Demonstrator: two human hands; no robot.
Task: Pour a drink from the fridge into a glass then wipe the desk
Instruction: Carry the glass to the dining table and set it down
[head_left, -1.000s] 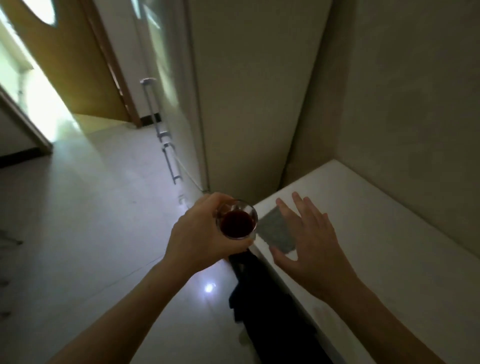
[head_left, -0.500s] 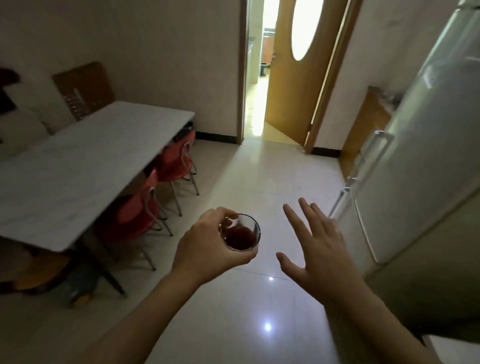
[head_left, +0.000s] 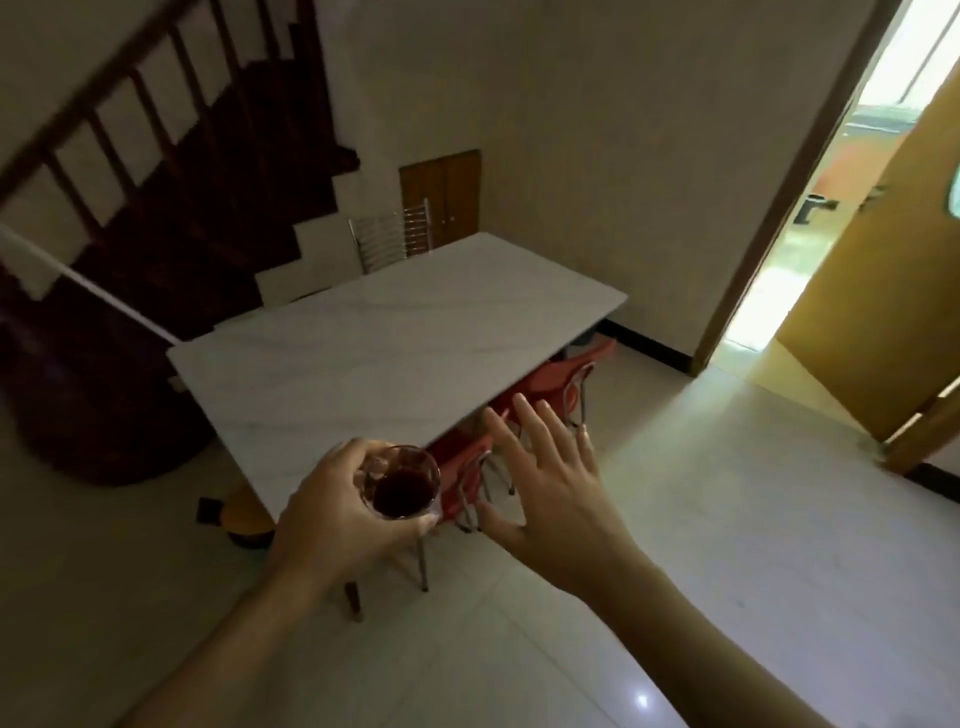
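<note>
Glass, small clear round cup w/ dark red drink (head_left: 402, 486), sits low-middle of frame, my left hand (head_left: 337, 512) wrapped round its side. Right hand (head_left: 550, 501) spread wide, empty. It's prob slippery & breakable, so I grip mid-wall, level. White marble table (head_left: 395, 353) is above.

I see a white marble desk (head_left: 395, 353), red chairs (head_left: 558, 382) tucked under, dark staircase (head_left: 171, 208) left, sunlit doorway (head_left: 831, 208) right.

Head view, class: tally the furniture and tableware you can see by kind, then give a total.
Table: 1
Red chairs: 2
Metal chair: 1
Glass, with dark drink, held in left hand: 1
Total: 5
</note>
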